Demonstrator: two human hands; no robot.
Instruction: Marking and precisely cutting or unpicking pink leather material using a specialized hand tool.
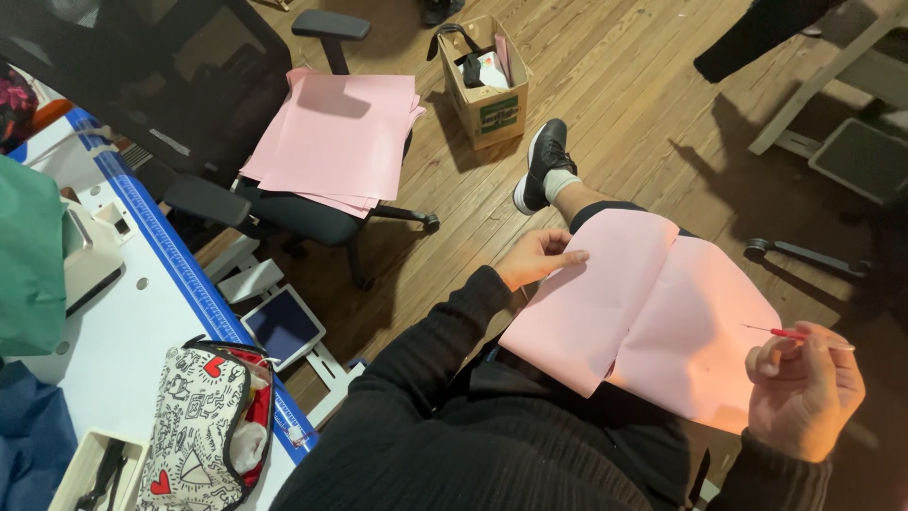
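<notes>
Left hand [537,257] pins pink sheet [653,312] — right hand [804,388] pinches needle [790,333]

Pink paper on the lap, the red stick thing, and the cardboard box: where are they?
Pink paper [653,312]: head view, on the right half of the sheet.
Red tool [790,334]: head view, on its red handle above the right hand [804,388].
Cardboard box [494,112]: head view, on its front wall.
</notes>
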